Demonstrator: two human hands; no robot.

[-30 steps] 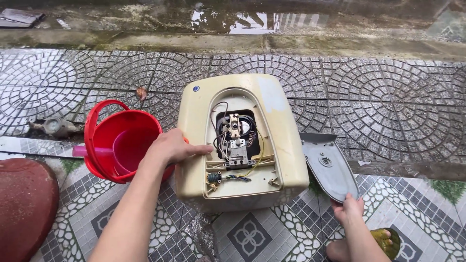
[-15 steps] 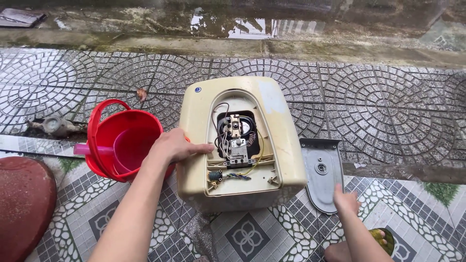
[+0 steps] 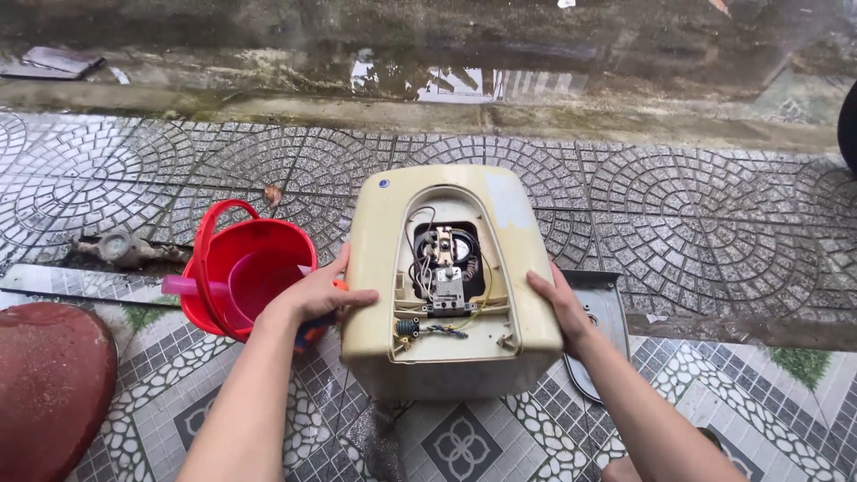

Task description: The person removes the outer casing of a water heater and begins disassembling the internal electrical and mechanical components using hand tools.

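Observation:
A cream box-shaped water heater (image 3: 375,268) lies on the tiled ground, its open panel showing wires and a metal thermostat part (image 3: 444,268). My left hand (image 3: 321,293) grips its left side, fingers on the top edge. My right hand (image 3: 558,303) presses against its right side. A grey removed cover plate (image 3: 607,312) lies on the ground behind my right wrist.
A red bucket (image 3: 241,263) with a pink scoop handle (image 3: 192,286) stands left of the heater. A dark red rounded stool (image 3: 45,384) is at the bottom left. A metal water meter (image 3: 120,248) sits by the step. A wet gutter (image 3: 446,80) runs along the back.
My right hand has come up from the ground at the lower right and now rests on the heater's right side. My left hand stays on the left side. The camera view has shifted closer.

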